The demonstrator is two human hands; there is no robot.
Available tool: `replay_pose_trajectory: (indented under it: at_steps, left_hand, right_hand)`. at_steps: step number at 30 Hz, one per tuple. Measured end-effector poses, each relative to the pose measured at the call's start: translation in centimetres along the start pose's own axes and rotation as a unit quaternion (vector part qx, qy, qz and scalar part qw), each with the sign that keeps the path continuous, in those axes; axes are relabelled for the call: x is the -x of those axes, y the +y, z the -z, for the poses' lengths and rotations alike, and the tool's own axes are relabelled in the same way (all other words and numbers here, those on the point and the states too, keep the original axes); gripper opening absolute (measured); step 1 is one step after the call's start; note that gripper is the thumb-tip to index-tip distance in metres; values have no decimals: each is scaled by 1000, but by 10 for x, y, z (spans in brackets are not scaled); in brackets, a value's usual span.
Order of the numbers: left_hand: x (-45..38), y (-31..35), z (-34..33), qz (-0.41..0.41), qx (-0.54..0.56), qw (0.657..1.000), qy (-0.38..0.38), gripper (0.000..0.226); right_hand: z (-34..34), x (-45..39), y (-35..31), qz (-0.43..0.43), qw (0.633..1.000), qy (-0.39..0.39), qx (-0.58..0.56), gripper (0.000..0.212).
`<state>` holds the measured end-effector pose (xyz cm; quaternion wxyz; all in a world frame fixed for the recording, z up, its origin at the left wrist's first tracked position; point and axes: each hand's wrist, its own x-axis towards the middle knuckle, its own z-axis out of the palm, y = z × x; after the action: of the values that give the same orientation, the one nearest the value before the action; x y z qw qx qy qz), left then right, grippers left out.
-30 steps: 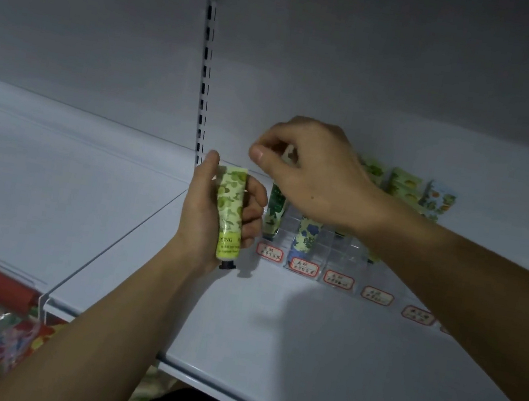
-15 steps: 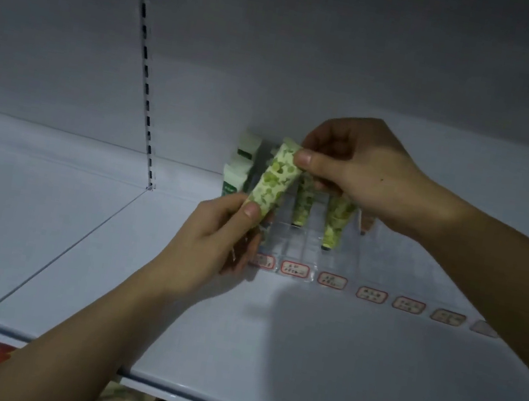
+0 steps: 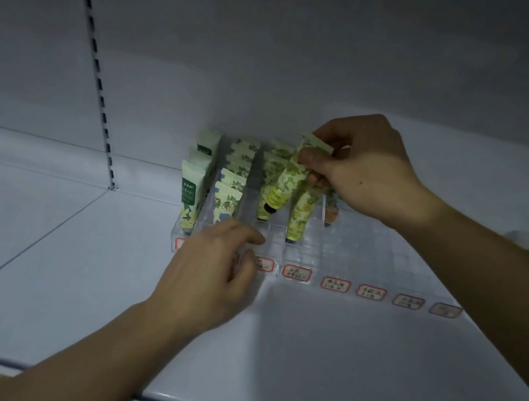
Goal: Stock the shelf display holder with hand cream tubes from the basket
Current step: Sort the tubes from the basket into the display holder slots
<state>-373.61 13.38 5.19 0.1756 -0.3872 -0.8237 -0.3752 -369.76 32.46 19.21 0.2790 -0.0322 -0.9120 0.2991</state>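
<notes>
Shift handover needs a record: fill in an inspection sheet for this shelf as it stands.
Surface: white shelf, dim light.
Job's things: clear display holder, left lanes part filled with tubes; price labels along its front; green tube hangs cap down over a lane.
Clutter: nothing seen.
Grippers: right hand pinches the green tube; left hand rests at the holder's front, holding nothing.
Cables: nothing seen.
Surroundings: slotted upright, grey back panel.

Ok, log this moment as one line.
right hand: pinches green tube over holder | left hand: open, at holder front | tube not seated
</notes>
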Motion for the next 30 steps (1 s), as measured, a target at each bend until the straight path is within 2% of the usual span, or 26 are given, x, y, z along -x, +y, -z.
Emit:
replay_pose_trajectory:
  at_steps: [2,6,12,21,27,30]
  left_hand:
    - [1,0,-2,-23,-34,999,-31,31]
    - [1,0,-3,-33,-49,997,-41,33]
    - [1,-2,-4,-32,-41,998,-42,34]
    - [2,-3,-4,-27,-35,997,-57,41]
    - [3,-2,-4,-31,-34,997,-55,42]
    - [5,-2,-3,-39,-42,997,-56,42]
  right_hand:
    - [-8,-3,0,9,998,-12,58,16]
    - [-23,-8,-3,34,991,-25,129,17]
    - [-31,-17,-9,39,986,-39,158,19]
    - [-46,-20,-7,24,972,-79,222,47]
    - [-49,-18,-18,51,947,-99,303,42]
    - [-45,-17,-22,43,944,-112,306,42]
